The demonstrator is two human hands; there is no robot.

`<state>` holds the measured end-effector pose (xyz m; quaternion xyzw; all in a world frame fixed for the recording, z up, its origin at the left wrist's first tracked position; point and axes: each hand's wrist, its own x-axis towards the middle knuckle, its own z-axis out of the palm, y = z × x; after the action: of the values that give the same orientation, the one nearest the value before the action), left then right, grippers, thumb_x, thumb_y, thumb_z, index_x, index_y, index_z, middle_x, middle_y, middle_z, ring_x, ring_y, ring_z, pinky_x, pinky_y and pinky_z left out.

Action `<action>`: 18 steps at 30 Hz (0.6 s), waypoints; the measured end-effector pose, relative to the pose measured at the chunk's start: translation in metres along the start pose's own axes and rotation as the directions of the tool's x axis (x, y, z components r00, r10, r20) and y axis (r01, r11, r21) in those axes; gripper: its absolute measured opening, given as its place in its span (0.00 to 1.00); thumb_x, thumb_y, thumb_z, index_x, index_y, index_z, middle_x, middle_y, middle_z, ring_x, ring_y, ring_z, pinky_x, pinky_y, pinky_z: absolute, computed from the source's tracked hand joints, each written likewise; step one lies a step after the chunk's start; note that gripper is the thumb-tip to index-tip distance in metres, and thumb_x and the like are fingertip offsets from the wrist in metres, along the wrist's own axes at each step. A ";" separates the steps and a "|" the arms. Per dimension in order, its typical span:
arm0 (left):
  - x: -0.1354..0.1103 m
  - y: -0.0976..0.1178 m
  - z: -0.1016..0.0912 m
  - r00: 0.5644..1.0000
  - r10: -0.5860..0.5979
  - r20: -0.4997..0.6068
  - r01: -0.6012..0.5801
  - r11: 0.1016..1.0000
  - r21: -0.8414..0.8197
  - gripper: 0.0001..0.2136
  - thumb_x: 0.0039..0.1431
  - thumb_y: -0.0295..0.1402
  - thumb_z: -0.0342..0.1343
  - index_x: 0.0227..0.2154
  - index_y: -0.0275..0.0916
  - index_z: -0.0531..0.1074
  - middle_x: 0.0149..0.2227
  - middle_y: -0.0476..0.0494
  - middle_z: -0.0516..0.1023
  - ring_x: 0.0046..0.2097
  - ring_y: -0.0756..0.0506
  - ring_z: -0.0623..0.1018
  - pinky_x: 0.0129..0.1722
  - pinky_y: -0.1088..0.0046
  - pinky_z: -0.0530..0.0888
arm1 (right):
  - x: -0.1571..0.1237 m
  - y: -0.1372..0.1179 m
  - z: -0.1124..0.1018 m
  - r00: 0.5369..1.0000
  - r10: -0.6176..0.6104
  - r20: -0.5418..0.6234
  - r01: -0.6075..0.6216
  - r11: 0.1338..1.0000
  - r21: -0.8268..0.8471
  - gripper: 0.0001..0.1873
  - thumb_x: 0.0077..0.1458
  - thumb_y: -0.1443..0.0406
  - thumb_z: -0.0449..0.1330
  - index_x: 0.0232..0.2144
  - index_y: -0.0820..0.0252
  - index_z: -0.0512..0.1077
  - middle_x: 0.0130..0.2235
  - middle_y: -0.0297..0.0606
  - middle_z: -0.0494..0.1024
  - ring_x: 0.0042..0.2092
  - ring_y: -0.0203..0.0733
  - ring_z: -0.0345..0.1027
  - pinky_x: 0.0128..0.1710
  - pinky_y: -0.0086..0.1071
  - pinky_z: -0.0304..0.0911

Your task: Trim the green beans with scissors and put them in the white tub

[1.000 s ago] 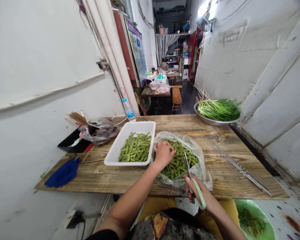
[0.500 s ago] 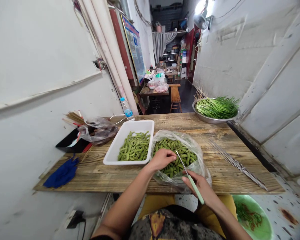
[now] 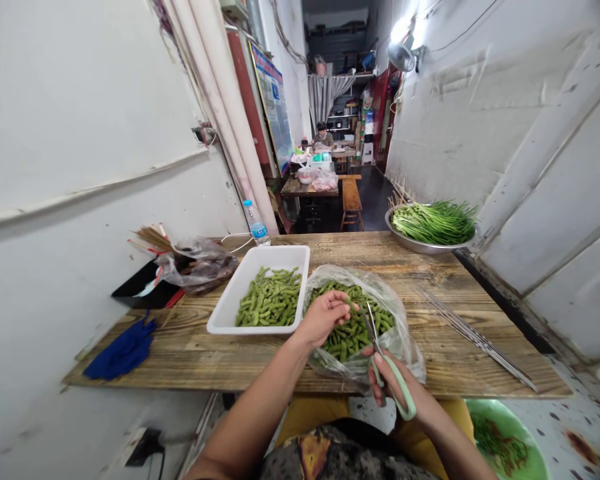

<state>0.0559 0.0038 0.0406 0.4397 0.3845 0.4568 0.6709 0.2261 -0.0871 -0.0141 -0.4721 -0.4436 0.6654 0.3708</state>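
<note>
scissors [image 3: 379, 348] have been turned since half a second ago, when they were seen nearly edge-on as a single line; both blades are now shown parted in a narrow v, and the left hand [image 3: 324, 321] has been lifted slightly, with a green pod [image 3: 351, 304] now seen at its fingertips; the pod is pinched between thumb and forefinger, the other fingers being loosely curled; it is held above the open plastic bag [image 3: 404, 337], just beside the scissor tips, though whether it is touched by them cannot be told; its skin is seen as dull mid-green, its shape short and slim, and much of it is hidden by the fingers.

by the right hand [image 3: 391, 379] the pale green handles are gripped, its fingers wrapped about the loops; the blades are pointed up and away from the body, over the bag; inside the clear, crumpled bag a heap of loose pods [image 3: 344, 341] is held, darker and more shadowed than the pods in the tray [image 3: 271, 299]; those are plump, slightly curved, lumpy along their length and lighter green, and are heaped in the white tray [image 3: 254, 330], by which the left side of the bag is touched; both containers are carried by the wooden worktop [image 3: 215, 357].
</note>
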 end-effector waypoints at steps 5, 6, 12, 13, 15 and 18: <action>0.000 -0.007 0.006 0.997 -0.058 -0.049 0.049 0.987 -0.152 0.16 0.38 0.32 0.66 0.31 0.34 0.68 0.28 0.46 0.75 0.28 0.52 0.76 0.28 0.78 0.70 | -0.007 -0.011 0.008 0.999 -0.002 0.042 0.001 1.000 0.006 0.23 0.53 0.46 0.51 0.40 0.57 0.61 0.24 0.27 0.64 0.21 0.32 0.58 0.19 0.26 0.58; 0.000 -0.009 0.008 0.995 -0.059 -0.075 0.046 0.984 -0.173 0.16 0.38 0.31 0.66 0.29 0.34 0.67 0.27 0.47 0.75 0.29 0.51 0.77 0.30 0.77 0.71 | -0.007 -0.013 0.009 0.999 0.001 0.037 -0.001 1.000 -0.007 0.23 0.53 0.46 0.51 0.39 0.57 0.61 0.24 0.27 0.64 0.21 0.32 0.58 0.19 0.26 0.58; -0.002 -0.025 0.012 0.983 -0.022 -0.183 -0.004 0.991 -0.137 0.14 0.37 0.32 0.66 0.26 0.33 0.69 0.18 0.52 0.71 0.20 0.56 0.69 0.20 0.83 0.63 | -0.005 -0.015 0.011 1.000 0.002 0.002 -0.002 0.999 -0.039 0.25 0.50 0.43 0.52 0.37 0.57 0.62 0.23 0.27 0.63 0.20 0.32 0.58 0.18 0.26 0.57; -0.003 -0.027 0.013 0.981 -0.019 -0.193 -0.006 0.992 -0.124 0.13 0.38 0.33 0.66 0.26 0.33 0.69 0.18 0.52 0.71 0.19 0.56 0.68 0.19 0.83 0.62 | -0.004 -0.015 0.011 1.000 -0.002 -0.002 0.002 0.999 -0.040 0.25 0.50 0.43 0.52 0.37 0.57 0.62 0.23 0.26 0.63 0.20 0.32 0.58 0.17 0.26 0.57; -0.004 -0.032 0.015 0.976 -0.019 -0.218 -0.007 0.993 -0.116 0.13 0.38 0.33 0.65 0.26 0.33 0.70 0.17 0.51 0.71 0.19 0.56 0.68 0.19 0.82 0.62 | -0.003 -0.014 0.010 1.000 -0.009 -0.009 0.009 0.999 -0.045 0.24 0.50 0.44 0.52 0.37 0.58 0.62 0.23 0.26 0.63 0.20 0.32 0.58 0.17 0.26 0.57; -0.006 -0.038 0.020 0.962 -0.018 -0.271 -0.020 0.990 -0.138 0.14 0.36 0.33 0.66 0.25 0.33 0.69 0.18 0.51 0.72 0.20 0.54 0.71 0.21 0.81 0.64 | -0.001 -0.012 0.010 1.000 -0.014 -0.019 0.013 0.998 -0.059 0.24 0.51 0.45 0.52 0.37 0.58 0.62 0.22 0.26 0.63 0.20 0.31 0.57 0.17 0.25 0.56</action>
<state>0.0828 -0.0141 0.0119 0.3251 0.4398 0.5389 0.6407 0.2179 -0.0861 -0.0015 -0.4863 -0.4625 0.6450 0.3656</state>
